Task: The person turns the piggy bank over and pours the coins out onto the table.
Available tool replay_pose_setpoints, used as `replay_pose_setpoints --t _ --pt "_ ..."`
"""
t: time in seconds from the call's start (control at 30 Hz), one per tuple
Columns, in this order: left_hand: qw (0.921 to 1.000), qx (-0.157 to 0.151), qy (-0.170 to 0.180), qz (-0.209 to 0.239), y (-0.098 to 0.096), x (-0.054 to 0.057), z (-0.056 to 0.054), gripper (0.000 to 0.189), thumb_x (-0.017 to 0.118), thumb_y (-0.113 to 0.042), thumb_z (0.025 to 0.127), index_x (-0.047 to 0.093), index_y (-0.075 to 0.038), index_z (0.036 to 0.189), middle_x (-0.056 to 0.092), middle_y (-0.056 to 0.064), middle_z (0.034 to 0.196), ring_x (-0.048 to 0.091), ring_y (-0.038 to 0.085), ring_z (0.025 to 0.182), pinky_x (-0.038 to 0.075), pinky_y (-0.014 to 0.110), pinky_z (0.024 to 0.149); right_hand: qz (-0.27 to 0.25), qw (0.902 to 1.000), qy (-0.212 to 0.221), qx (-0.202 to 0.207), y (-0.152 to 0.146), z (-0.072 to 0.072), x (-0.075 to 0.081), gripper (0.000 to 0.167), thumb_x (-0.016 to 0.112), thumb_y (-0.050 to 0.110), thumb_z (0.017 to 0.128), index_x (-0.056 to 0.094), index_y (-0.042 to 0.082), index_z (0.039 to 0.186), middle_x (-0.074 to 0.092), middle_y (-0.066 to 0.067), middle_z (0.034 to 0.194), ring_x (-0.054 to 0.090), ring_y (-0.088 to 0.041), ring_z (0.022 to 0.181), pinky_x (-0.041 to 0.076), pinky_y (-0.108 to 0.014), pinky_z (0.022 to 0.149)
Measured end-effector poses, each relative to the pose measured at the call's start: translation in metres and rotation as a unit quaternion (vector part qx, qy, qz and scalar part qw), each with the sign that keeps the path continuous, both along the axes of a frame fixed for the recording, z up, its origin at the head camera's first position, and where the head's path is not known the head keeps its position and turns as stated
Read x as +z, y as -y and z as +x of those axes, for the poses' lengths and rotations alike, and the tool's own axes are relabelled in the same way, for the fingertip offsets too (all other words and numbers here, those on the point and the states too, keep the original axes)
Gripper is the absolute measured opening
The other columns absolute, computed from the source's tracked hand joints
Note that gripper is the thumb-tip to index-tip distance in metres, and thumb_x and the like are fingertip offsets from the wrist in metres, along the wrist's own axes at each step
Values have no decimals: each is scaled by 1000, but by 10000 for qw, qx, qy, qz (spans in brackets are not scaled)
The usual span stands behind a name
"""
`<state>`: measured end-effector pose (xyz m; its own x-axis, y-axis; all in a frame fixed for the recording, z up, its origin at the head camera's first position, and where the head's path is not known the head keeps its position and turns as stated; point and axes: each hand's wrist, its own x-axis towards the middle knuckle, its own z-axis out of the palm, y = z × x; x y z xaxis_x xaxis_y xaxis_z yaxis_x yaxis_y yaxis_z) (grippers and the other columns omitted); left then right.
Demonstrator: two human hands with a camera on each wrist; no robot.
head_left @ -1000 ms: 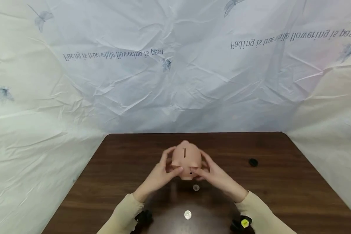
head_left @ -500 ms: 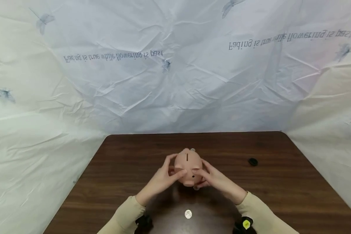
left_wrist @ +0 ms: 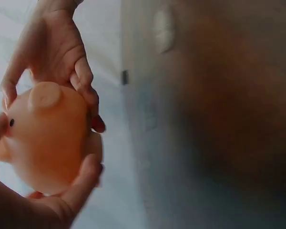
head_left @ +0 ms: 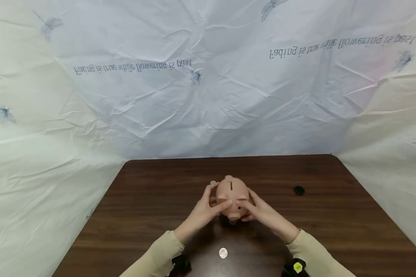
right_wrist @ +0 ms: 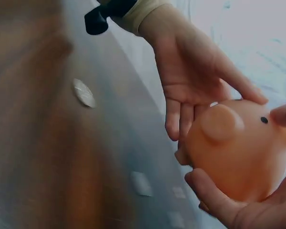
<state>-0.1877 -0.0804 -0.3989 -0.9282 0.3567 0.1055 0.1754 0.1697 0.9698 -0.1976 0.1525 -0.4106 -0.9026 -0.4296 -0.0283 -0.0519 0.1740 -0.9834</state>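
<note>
A pink piggy bank (head_left: 234,196) is at the middle of the table, slot on top and snout toward me. My left hand (head_left: 204,209) grips one side of it, with the thumb on its face. My right hand (head_left: 263,211) grips the other side, the thumb beside a black eye. In the left wrist view the fingers curl round the underside of the piggy bank (left_wrist: 50,143). One silvery coin (head_left: 223,252) lies on the table between my forearms. Another coin (head_left: 213,182) shows just past my left fingertips, and a third round piece (head_left: 232,222) peeks out below the snout.
A black round plug (head_left: 299,190) lies on the brown wooden table (head_left: 152,184), to the right of the piggy bank. White printed sheeting (head_left: 208,107) hangs behind the table and along both sides. In the right wrist view, pale blurred spots (right_wrist: 141,183) show over the tabletop.
Both hands have carried the piggy bank toward me and then to the right. A coin came into view behind its far right side; now one shows at its far left. The plug stayed put.
</note>
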Motion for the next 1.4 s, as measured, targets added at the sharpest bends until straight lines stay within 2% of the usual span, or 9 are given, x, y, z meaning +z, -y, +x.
replay_pose_setpoints --t 0.1,0.23,0.4,0.53,0.93,1.07,1.23,1.3,1.4 --pt "9893 -167 -1433 219 -1 9 -6 84 78 -28 91 26 -23 156 57 13 140 61 25 120 55 39 93 64 9881 -1535 -80 -7 6 20 92 70 18 98 5 16 164 34 -28 155 61 -28 120 57 -33 88" --pt "9343 -304 -3545 211 -4 22 -10 97 87 -26 83 25 -19 157 48 11 150 57 25 122 53 38 94 -27 9464 -3229 -88 -21 17 38 108 76 -5 87 4 18 164 25 -21 162 49 -14 134 52 -24 92" --pt "9899 -377 -1370 -11 -16 -1 -10 85 79 -32 90 26 -23 156 53 12 144 60 21 121 55 35 91 -277 9946 -991 -167 -22 8 4 89 66 13 100 4 14 163 29 -26 158 58 -19 123 56 -33 90" --pt "9986 -466 224 -94 -19 -27 -20 82 73 -45 93 23 -30 156 56 10 140 60 21 124 54 36 91 84 9989 272 -378 -23 1 -10 89 63 31 102 2 7 162 33 -31 153 64 -30 112 57 -44 88" --pt "9926 -821 803 -384 -26 -29 -35 80 68 -39 98 16 -17 155 64 14 126 71 26 92 58 45 80 344 9967 628 -386 -30 1 -9 91 59 39 103 -1 2 161 34 -35 151 68 -27 104 58 -40 86" --pt "9910 -901 -961 235 -25 15 -29 85 78 -13 91 21 -22 153 56 10 138 66 19 104 57 38 85 296 9803 -1833 -676 -29 14 24 94 71 18 97 5 15 164 38 -25 153 61 -17 116 55 -26 86" --pt "9238 -1195 -3611 438 -6 55 -14 108 91 -9 75 20 -21 155 38 16 154 54 28 125 51 39 97 -569 8896 -4521 -309 -27 22 48 103 81 21 89 8 2 160 30 -18 160 45 -18 136 45 -19 95" --pt "9387 -1347 -3139 467 2 45 -13 108 90 -8 77 18 -21 156 36 16 155 52 28 128 50 40 99 -800 9033 -4214 -65 -22 19 35 102 79 22 90 7 1 159 30 -16 160 50 -15 130 48 -21 93" --pt "9869 -1192 -1019 377 11 10 -14 94 80 -12 89 15 -20 157 45 13 148 60 24 121 52 42 97 -824 9714 -2228 -20 -8 14 5 91 73 16 96 11 6 161 38 -20 154 61 -12 116 55 -30 90"
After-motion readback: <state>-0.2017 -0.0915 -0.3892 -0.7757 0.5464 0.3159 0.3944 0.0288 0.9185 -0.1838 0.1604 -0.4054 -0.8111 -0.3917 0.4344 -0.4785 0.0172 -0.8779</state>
